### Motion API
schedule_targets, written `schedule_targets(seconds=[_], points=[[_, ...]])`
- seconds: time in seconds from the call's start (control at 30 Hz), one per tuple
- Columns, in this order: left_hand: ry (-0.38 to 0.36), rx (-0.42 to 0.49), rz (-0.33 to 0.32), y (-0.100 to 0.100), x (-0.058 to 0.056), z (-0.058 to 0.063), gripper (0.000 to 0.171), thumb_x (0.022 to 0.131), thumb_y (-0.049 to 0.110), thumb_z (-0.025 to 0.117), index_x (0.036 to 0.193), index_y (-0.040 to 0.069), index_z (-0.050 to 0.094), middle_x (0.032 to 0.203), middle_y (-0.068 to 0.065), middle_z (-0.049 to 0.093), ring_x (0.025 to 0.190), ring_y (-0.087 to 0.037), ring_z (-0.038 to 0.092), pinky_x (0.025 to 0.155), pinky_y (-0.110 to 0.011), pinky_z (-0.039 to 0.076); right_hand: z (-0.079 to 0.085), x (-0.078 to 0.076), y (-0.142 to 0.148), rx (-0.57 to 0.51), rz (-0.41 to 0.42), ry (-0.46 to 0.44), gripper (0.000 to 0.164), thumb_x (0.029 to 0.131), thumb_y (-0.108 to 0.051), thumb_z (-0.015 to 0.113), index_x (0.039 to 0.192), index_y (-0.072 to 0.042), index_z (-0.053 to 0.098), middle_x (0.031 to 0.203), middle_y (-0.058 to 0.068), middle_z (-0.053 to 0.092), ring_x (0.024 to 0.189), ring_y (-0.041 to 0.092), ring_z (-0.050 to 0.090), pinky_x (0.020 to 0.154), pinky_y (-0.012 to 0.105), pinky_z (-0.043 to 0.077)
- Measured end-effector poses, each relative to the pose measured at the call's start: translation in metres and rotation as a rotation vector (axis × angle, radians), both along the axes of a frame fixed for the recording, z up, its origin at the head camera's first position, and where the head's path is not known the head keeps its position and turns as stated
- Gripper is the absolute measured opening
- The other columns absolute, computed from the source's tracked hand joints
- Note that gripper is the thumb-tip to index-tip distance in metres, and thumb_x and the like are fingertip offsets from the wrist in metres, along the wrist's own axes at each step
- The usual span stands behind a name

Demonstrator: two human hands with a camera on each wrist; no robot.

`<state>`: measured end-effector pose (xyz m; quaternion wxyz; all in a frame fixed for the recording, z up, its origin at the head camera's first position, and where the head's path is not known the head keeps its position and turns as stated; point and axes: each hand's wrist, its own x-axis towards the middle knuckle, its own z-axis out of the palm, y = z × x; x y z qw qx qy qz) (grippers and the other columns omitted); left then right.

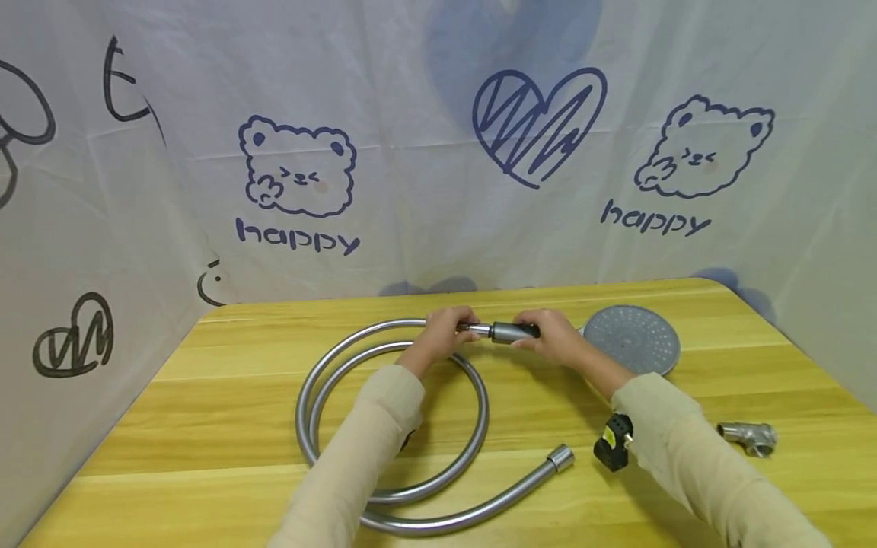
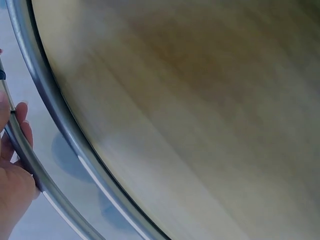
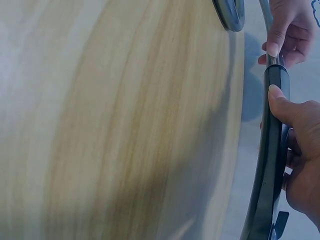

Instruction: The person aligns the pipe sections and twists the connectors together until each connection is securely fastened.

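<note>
In the head view my left hand (image 1: 441,335) pinches the silver end fitting (image 1: 480,329) of a coiled grey shower hose (image 1: 483,411). That fitting meets the end of the handle (image 1: 510,332) of a hand shower. My right hand (image 1: 552,336) grips this handle, thumb along its side, also seen in the right wrist view as a dark handle (image 3: 271,135). The round grey spray face (image 1: 632,340) points up beyond the right hand. In the left wrist view, fingers (image 2: 22,112) curl round the hose (image 2: 47,187) near its fitting. How far the joint is engaged, I cannot tell.
The hose's other end, with a silver nut (image 1: 561,457), lies toward the front of the wooden table (image 1: 226,380). A metal tee fitting (image 1: 752,438) sits at the right. Drawn-on white fabric (image 1: 411,190) hangs behind the table.
</note>
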<state>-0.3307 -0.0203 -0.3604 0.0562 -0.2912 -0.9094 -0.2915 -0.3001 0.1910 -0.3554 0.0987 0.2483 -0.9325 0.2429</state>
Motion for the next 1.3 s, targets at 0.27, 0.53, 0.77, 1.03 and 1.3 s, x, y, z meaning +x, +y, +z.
schedule_targets(seconds=[0.27, 0.53, 0.77, 1.03, 1.3], points=[[0.014, 0.024, 0.011, 0.0012, 0.0, -0.0008, 0.017, 0.08, 0.014, 0.071, 0.095, 0.007, 0.067, 0.096, -0.006, 0.071, 0.095, -0.024, 0.063, 0.089, -0.04, 0.033, -0.0006, -0.0001, 0.0006, 0.012, 0.002, -0.002, 0.029, 0.08, -0.013, 0.072, 0.102, 0.003, 0.066, 0.097, 0.018, 0.068, 0.083, 0.027, 0.062, 0.073, 0.04, 0.05], [0.022, 0.015, -0.018, 0.0012, -0.0002, -0.0018, 0.021, 0.082, 0.013, 0.07, 0.101, 0.005, 0.066, 0.1, -0.009, 0.07, 0.096, -0.025, 0.064, 0.096, -0.046, 0.034, 0.0014, 0.0014, 0.0002, 0.012, -0.015, -0.032, 0.03, 0.081, -0.015, 0.071, 0.105, 0.002, 0.065, 0.1, 0.018, 0.067, 0.084, 0.027, 0.062, 0.074, 0.039, 0.05], [-0.045, -0.026, -0.054, -0.0003, -0.0003, 0.0009, 0.036, 0.088, 0.014, 0.062, 0.118, -0.006, 0.059, 0.114, -0.019, 0.065, 0.105, -0.028, 0.062, 0.094, -0.037, 0.047, 0.0015, 0.0019, 0.001, 0.014, -0.03, -0.05, 0.032, 0.081, -0.015, 0.071, 0.108, 0.001, 0.065, 0.102, 0.018, 0.067, 0.085, 0.027, 0.062, 0.073, 0.039, 0.05], [-0.067, -0.056, -0.049, -0.0013, 0.0002, 0.0031, 0.028, 0.092, 0.014, 0.056, 0.113, -0.003, 0.063, 0.109, -0.016, 0.066, 0.101, -0.026, 0.062, 0.086, -0.034, 0.051, 0.0014, 0.0014, -0.0012, 0.013, -0.025, -0.032, 0.03, 0.08, -0.014, 0.072, 0.105, 0.002, 0.065, 0.099, 0.018, 0.068, 0.082, 0.026, 0.062, 0.071, 0.038, 0.05], [-0.054, -0.043, -0.02, -0.001, 0.001, 0.0026, 0.025, 0.091, 0.015, 0.058, 0.109, -0.002, 0.065, 0.106, -0.015, 0.067, 0.098, -0.025, 0.063, 0.084, -0.033, 0.051, 0.0023, 0.0016, -0.0021, 0.013, -0.024, -0.045, 0.03, 0.081, -0.014, 0.071, 0.105, 0.001, 0.065, 0.099, 0.017, 0.067, 0.082, 0.025, 0.061, 0.072, 0.038, 0.05]])
